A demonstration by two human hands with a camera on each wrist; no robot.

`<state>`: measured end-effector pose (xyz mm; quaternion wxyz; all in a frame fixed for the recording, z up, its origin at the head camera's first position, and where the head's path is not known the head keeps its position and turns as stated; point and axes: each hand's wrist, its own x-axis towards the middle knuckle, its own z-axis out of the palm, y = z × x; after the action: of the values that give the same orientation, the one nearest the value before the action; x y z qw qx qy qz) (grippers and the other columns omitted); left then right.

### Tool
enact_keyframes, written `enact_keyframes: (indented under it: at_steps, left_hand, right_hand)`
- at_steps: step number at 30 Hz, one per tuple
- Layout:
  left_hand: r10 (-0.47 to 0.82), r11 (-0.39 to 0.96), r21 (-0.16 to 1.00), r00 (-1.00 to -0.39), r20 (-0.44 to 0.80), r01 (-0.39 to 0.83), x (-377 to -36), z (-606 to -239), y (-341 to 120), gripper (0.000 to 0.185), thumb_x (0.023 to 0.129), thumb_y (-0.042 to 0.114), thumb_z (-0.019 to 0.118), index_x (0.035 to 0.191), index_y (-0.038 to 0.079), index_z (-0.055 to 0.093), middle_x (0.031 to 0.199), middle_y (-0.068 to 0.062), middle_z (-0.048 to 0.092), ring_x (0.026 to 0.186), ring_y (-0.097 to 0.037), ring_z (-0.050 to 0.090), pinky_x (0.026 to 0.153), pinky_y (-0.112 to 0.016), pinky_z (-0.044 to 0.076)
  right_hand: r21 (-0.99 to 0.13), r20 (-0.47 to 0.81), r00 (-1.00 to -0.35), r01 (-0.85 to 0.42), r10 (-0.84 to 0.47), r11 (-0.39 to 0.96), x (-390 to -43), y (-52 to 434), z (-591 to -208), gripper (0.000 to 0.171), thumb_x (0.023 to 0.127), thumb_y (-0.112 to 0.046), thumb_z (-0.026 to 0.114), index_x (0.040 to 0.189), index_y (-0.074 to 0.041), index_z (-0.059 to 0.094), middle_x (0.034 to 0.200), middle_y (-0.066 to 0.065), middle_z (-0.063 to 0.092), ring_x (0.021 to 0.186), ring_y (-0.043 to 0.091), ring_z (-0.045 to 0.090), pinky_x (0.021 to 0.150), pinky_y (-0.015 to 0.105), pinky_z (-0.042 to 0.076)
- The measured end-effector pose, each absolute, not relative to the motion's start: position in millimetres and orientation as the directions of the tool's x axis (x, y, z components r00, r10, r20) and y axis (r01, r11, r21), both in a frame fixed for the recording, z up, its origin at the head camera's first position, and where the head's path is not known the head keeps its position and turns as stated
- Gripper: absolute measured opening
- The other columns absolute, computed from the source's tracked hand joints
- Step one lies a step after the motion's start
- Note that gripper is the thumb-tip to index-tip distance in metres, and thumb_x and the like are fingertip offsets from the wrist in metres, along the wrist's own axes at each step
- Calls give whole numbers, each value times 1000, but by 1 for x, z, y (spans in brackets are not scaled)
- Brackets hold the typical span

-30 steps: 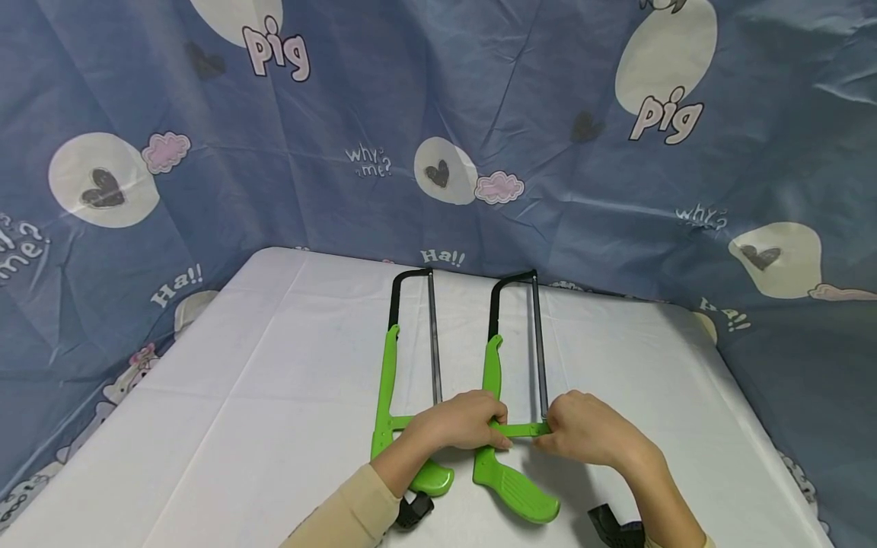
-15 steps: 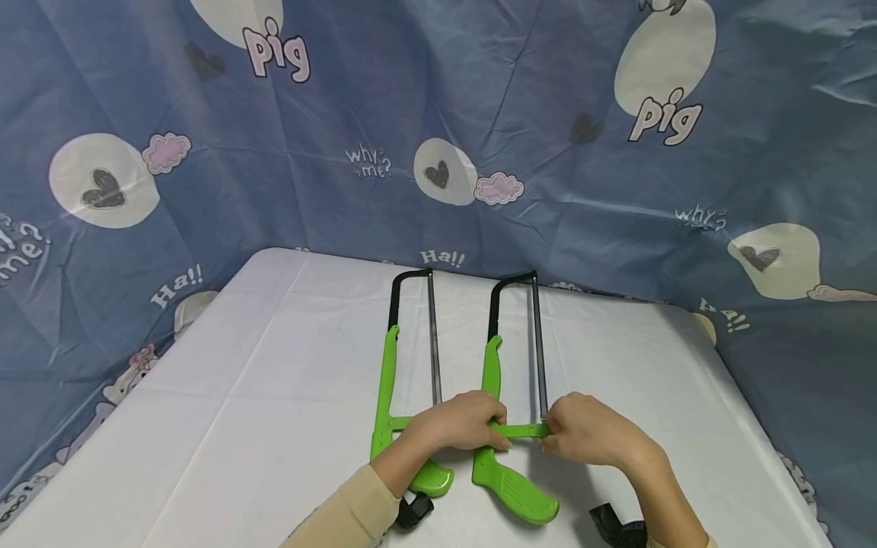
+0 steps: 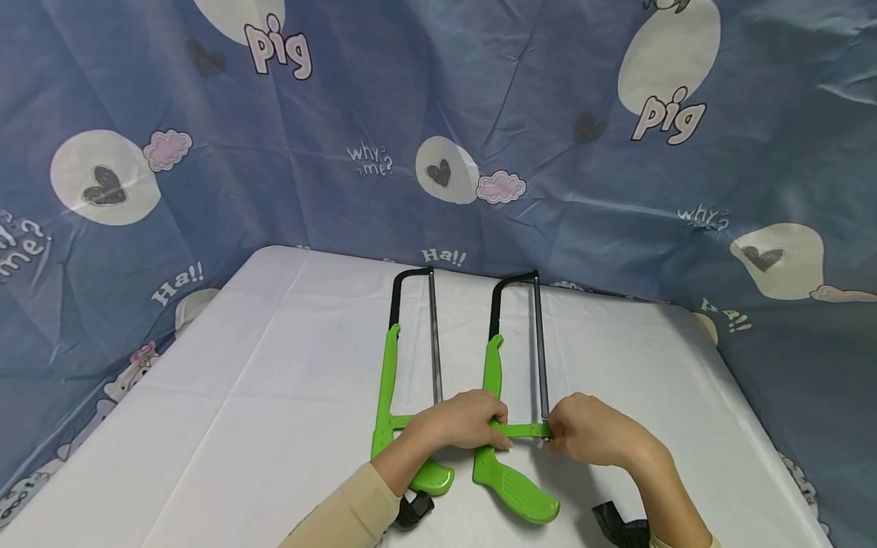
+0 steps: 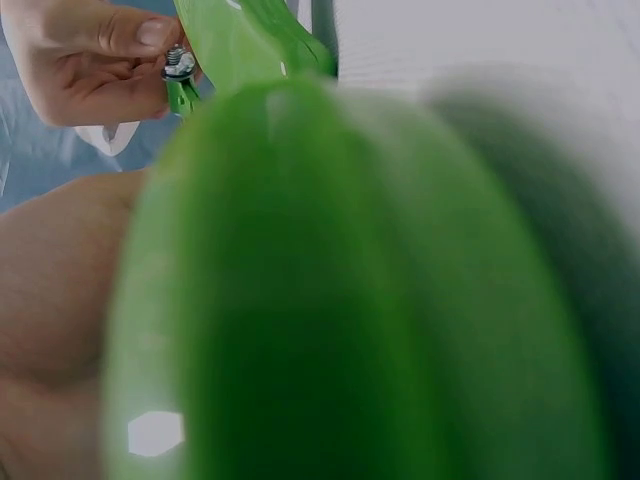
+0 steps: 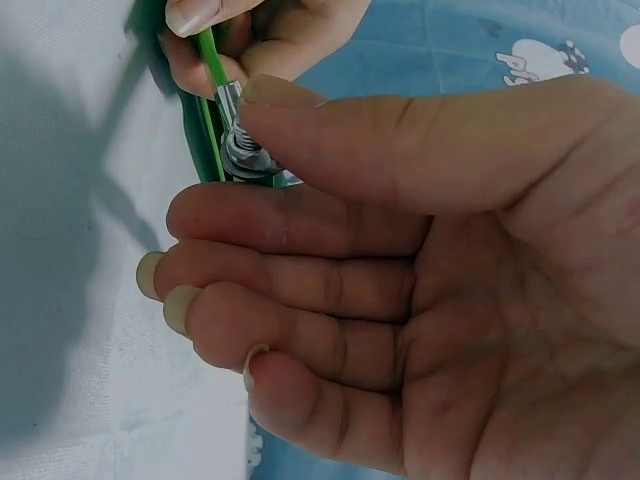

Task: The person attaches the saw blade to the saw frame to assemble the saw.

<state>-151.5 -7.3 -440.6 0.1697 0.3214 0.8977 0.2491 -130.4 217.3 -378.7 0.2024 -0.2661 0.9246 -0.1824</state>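
On the counter [image 3: 240, 396], right of the other saw [image 3: 404, 365], the right hand [image 3: 592, 438] pinches the saw's [image 3: 503, 426] nut [image 5: 245, 150]; the left hand [image 3: 459, 422] grips its frame. Turn gently, holding the frame steady.

Two saws: the left saw [image 3: 392, 380] and the right saw [image 3: 495, 396] had bright green handles, black frames and grey blades. The tablecloth [image 3: 274, 396] was plain white. The backdrop [image 3: 308, 114] was blue, patterned with cream circles, pink clouds and lettering.

bare tablecloth [image 3: 240, 396] left, second hacksaw [image 3: 404, 365] beside hands, curtain [image 3: 548, 152] behind
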Motion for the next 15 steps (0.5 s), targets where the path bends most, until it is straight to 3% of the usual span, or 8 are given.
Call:
enact_keyframes:
  at_steps: [7, 15]
  left_hand:
    - [654, 672, 564, -741, -149, 480, -150, -438, -7, 27, 90, 36, 73, 74, 20, 57, 78, 9, 47, 71, -5, 41, 63, -18, 35]
    - [656, 671, 566, -740, -152, 479, -150, -437, -8, 26, 90, 36, 72, 75, 20, 58, 78, 9, 48, 71, -5, 41, 63, -18, 35]
  right_hand:
    - [-452, -258, -763, -446, -592, 772, -131, 219, -379, 24, 82, -18, 77, 63, -16, 62, 57, -14, 46, 54, 2, 37, 51, 21, 32]
    - [-483, -286, -758, -414, -586, 771, -133, 220, -377, 33, 86, -19, 72, 60, -21, 52, 55, -14, 36, 51, 3, 29, 49, 21, 25]
